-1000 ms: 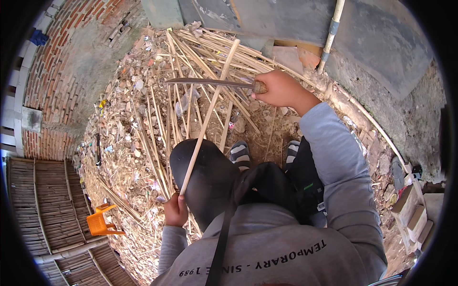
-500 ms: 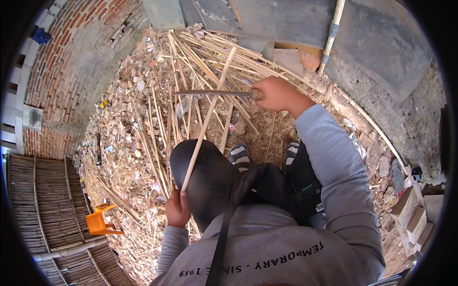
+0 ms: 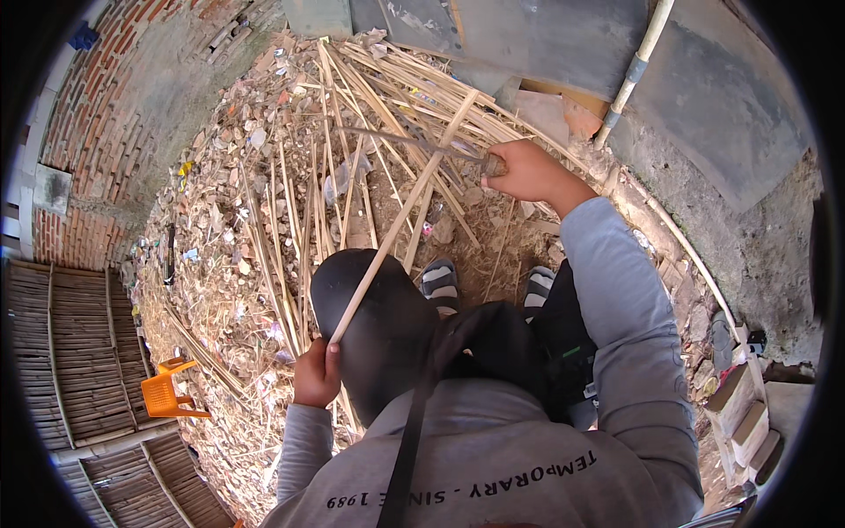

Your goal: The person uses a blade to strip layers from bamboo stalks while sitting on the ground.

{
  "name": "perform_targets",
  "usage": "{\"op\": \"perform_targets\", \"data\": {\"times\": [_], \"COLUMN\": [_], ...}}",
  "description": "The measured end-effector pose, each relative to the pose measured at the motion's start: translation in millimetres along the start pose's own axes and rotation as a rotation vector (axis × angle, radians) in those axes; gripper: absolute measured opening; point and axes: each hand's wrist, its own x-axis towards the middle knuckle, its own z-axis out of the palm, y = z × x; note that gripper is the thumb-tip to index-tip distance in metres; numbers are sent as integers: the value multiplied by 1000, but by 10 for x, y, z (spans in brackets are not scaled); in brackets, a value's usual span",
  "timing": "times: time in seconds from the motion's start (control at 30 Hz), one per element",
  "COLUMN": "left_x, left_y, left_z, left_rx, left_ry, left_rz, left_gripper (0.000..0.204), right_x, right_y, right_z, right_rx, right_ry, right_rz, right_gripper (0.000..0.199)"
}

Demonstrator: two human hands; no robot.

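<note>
My left hand is closed around the lower end of a long pale bamboo strip. The strip slants up and away to the right, passing over a smooth black rounded shape near my lap. Ahead on the right, my right hand grips the short handle of a long-bladed knife. Its narrow dark blade points left and crosses the strip near the strip's far end. Whether blade and strip touch, I cannot tell.
Many loose bamboo strips lie on the littered ground ahead and to the left. An orange plastic chair stands at left by a bamboo-slat panel. A brick wall rises far left; a pipe leans at the right. My sandalled feet are below.
The blade has gone from nearly level to tilted, with its tip now higher than the handle. My right hand has shifted slightly right; my left still holds the bamboo strip.
</note>
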Motion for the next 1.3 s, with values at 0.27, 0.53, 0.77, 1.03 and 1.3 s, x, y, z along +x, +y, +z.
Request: {"op": "perform_targets", "data": {"times": [0.27,0.53,0.77,1.03,1.3], "left_x": [27,93,73,111,77], "left_y": [-45,-122,-49,-17,-41], "left_z": [-81,-166,-198,-224,-192], "left_rx": [-80,-284,-249,-163,-183], "left_ry": [-63,-212,-204,-203,-207], "left_rz": [-7,-124,-105,-76,-62], "left_gripper": [44,44,46,46,46], "right_x": [-17,63,92,137,93], "right_y": [-322,-16,-247,173,-108], "right_z": [173,152,370,315,308], "right_rx": [-84,111,8,88,30], "right_ry": [-69,133,-159,61,-150], "right_rz": [-119,17,-157,45,-39], "right_gripper": [31,34,28,37,23]}}
